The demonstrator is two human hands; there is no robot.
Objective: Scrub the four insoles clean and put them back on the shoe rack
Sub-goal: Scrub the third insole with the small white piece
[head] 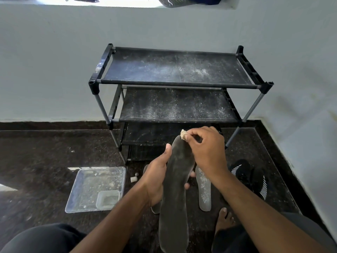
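Against the pale blue-grey wall stands the black metal-and-fabric shoe rack (pixel 175 70), its tiers speckled with white dust. We see no insole on any tier that shows. On the dark speckled stone floor (pixel 45 152) to our left lies a clear square plastic tray (pixel 73 198), with a smaller clear tub (pixel 108 199) sitting in its near right corner. Just beside the tray's far right corner lie a small white cylinder (pixel 133 179) and a tiny dark round cap (pixel 136 174), close together. A black slipper with white stripes (pixel 255 179) lies to the right, near the wall.

Between us and the rack we hold up a long dark grey insole (pixel 175 189), toe end away from us, and it hides much of what lies beneath. A second, dusty grey insole (pixel 204 189) lies flat on the floor just right of it, and the edge of a third grey insole (pixel 155 209) peeks out under our left wrist. We cannot find a fourth. Our bare foot (pixel 223 220) rests on the floor near the dusty one's heel.

Our left hand (pixel 156 178) grips the held insole at mid-length, thumb up along its left edge and fingertips curling round the right edge. Our right hand (pixel 206 148) comes over from the right, fingers bent, pinching a small pale scrap of scrubbing material (pixel 183 133) against the insole's toe tip.
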